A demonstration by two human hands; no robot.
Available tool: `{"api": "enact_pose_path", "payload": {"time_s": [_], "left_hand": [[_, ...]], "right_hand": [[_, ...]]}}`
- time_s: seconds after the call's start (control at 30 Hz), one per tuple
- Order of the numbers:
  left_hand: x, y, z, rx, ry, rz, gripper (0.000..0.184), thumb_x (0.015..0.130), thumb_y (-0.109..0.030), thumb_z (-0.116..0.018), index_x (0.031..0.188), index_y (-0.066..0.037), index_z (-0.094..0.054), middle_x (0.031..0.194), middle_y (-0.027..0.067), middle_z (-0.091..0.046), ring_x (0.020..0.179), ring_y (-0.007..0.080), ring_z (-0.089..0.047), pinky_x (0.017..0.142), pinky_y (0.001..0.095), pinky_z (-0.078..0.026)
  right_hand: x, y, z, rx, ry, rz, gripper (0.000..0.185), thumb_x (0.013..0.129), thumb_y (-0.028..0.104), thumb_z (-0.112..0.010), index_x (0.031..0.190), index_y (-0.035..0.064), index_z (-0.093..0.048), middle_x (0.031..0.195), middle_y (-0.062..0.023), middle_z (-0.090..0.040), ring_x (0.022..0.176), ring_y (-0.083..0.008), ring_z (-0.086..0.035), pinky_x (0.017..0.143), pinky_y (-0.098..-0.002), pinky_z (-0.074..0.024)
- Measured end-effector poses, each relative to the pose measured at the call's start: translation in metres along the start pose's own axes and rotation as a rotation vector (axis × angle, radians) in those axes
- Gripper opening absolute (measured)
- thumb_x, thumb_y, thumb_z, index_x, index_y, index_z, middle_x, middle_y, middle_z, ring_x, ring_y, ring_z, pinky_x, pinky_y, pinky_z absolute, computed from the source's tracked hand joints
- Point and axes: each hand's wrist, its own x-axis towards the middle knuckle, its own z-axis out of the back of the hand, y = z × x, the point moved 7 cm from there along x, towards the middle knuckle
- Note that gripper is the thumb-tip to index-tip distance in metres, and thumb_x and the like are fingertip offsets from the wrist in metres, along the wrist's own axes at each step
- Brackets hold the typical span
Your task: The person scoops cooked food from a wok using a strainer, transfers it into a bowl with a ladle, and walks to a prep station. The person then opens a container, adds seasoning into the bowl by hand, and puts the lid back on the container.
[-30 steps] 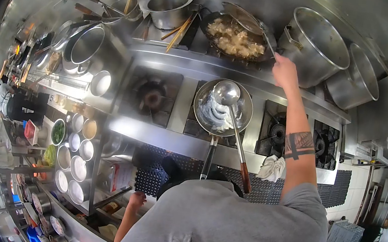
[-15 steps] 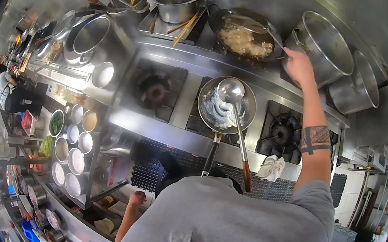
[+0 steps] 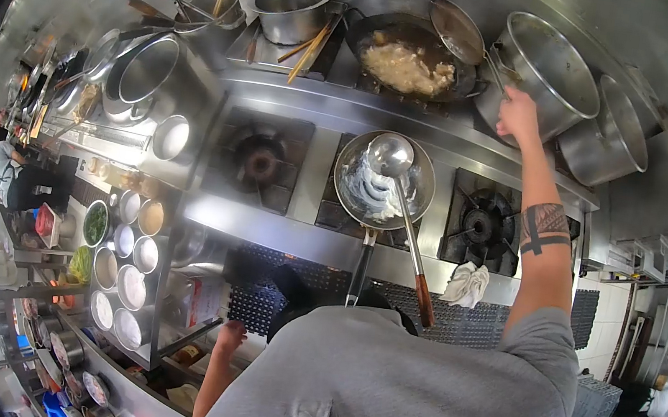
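My right hand (image 3: 518, 115) is closed round the handle of a round strainer (image 3: 457, 31), whose mesh is tilted above the right rim of a dark wok (image 3: 357, 29). Pale fried pieces (image 3: 407, 68) lie in dark liquid in the wok. My left hand (image 3: 231, 336) hangs low beside my body, its fingers curled; whether it holds anything is hidden. Between my arms, a frying pan (image 3: 342, 197) with white paste sits on a burner. A ladle (image 3: 391, 155) rests in the pan, its wooden-ended handle pointing toward me.
Two tall pots (image 3: 550, 72) (image 3: 609, 139) stand right of the wok. A wide pot (image 3: 289, 24) and chopsticks (image 3: 311, 52) are left of it. White cloth (image 3: 466, 285) hangs at the stove edge. Seasoning bowls (image 3: 134, 288) stand at left. Another person (image 3: 2, 165) is far left.
The strainer has gone from low over the fried pieces to raised and tilted at the wok's right side. My right hand is slightly lower. My left hand has barely moved.
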Motion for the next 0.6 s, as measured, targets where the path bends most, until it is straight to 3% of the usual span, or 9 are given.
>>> {"api": "enact_pose_path", "payload": {"time_s": [0.2,0.27,0.33,0.37,0.43,0.5,0.57,0.6], "left_hand": [[-0.006,-0.023,-0.002,-0.069,-0.004,0.019,0.018,0.089,-0.013,-0.056,0.101,-0.004,-0.066,0.081,0.0045,-0.067,0.067,0.0139,-0.065,0.052,0.0288,-0.048],[-0.001,-0.009,-0.002,-0.115,0.002,0.026,0.018,0.089,-0.012,-0.057,0.101,-0.003,-0.067,0.081,0.0053,-0.068,0.066,0.0142,-0.065,0.051,0.0288,-0.048],[0.017,0.034,-0.018,-0.493,0.264,0.168,0.015,0.089,-0.011,-0.054,0.092,-0.003,-0.066,0.076,0.006,-0.065,0.063,0.015,-0.064,0.049,0.0298,-0.047],[0.007,0.024,-0.02,-0.496,0.267,0.167,0.015,0.089,-0.011,-0.054,0.092,-0.003,-0.066,0.076,0.006,-0.065,0.063,0.015,-0.064,0.049,0.0298,-0.047],[-0.019,-0.012,-0.029,0.798,0.284,-0.514,0.017,0.091,-0.012,-0.05,0.082,-0.006,-0.063,0.07,0.0058,-0.06,0.06,0.0147,-0.061,0.047,0.0309,-0.045],[-0.023,-0.009,-0.029,0.615,0.297,-0.399,0.018,0.091,-0.012,-0.048,0.079,-0.007,-0.061,0.068,0.0052,-0.058,0.058,0.0143,-0.059,0.046,0.0315,-0.044],[-0.017,0.011,-0.028,0.433,0.308,-0.285,0.02,0.092,-0.013,-0.046,0.076,-0.008,-0.059,0.067,0.0046,-0.056,0.056,0.0139,-0.057,0.044,0.0322,-0.043],[-0.009,0.018,-0.028,0.429,0.298,-0.289,0.019,0.092,-0.013,-0.047,0.077,-0.008,-0.058,0.066,0.004,-0.056,0.054,0.0138,-0.055,0.043,0.0328,-0.042]], "right_hand": [[0.005,-0.007,-0.012,0.086,0.086,-0.124,0.057,0.084,0.002,-0.048,0.141,-0.0024,-0.048,0.082,-0.0203,-0.068,0.056,-0.0271,-0.068,0.052,-0.0404,-0.0616],[0.004,-0.018,-0.016,0.246,0.087,-0.235,0.057,0.085,0.001,-0.046,0.142,-0.0018,-0.047,0.073,-0.0163,-0.063,0.052,-0.0254,-0.064,0.052,-0.0426,-0.0612],[0.009,-0.024,-0.016,0.282,0.153,-0.246,0.057,0.085,0.001,-0.046,0.143,-0.0016,-0.046,0.071,-0.0152,-0.061,0.051,-0.0243,-0.062,0.052,-0.0433,-0.0611],[0.012,-0.027,-0.018,0.319,0.219,-0.256,0.058,0.086,0.001,-0.046,0.143,-0.0014,-0.045,0.07,-0.0141,-0.059,0.05,-0.0233,-0.06,0.052,-0.0439,-0.061],[0.014,-0.033,-0.018,0.278,0.221,-0.23,0.061,0.085,0.001,-0.046,0.146,-0.0024,-0.04,0.07,-0.0131,-0.058,0.049,-0.0223,-0.058,0.051,-0.0445,-0.0603],[0.011,-0.036,-0.021,0.241,0.223,-0.207,0.064,0.085,0.0,-0.047,0.148,-0.0033,-0.036,0.07,-0.0121,-0.058,0.048,-0.0213,-0.057,0.051,-0.045,-0.0596],[-0.003,-0.027,-0.019,0.116,0.159,-0.154,0.049,0.085,0.0,-0.048,0.133,-0.0049,-0.048,0.069,-0.0109,-0.057,0.047,-0.0198,-0.055,0.051,-0.0457,-0.0592],[-0.003,-0.028,-0.019,0.115,0.159,-0.152,0.049,0.085,0.0,-0.048,0.133,-0.0049,-0.048,0.069,-0.0109,-0.057,0.047,-0.0198,-0.055,0.051,-0.0457,-0.0592]]}}
